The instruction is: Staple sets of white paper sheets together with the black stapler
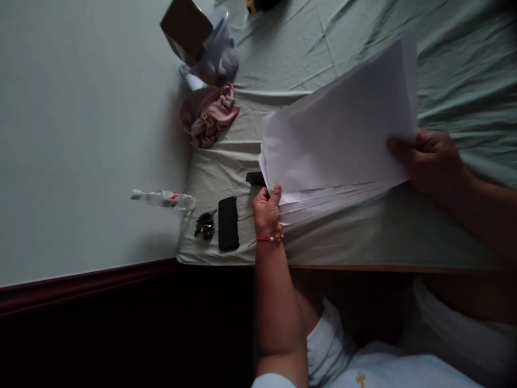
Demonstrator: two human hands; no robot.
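A stack of white paper sheets (343,129) is lifted off a bed covered with a pale green sheet (323,48). My left hand (267,211), with a red bead bracelet at the wrist, pinches the stack's near left corner, where several sheet edges fan out. My right hand (430,159) grips the right edge of the top sheets and holds them raised.
A black phone (228,223) and a bunch of keys (205,225) lie left of my left hand. A small dark object (255,178) sits beside the papers. A water bottle (163,199), pink cloth (212,116) and a brown box (186,27) lie along the wall.
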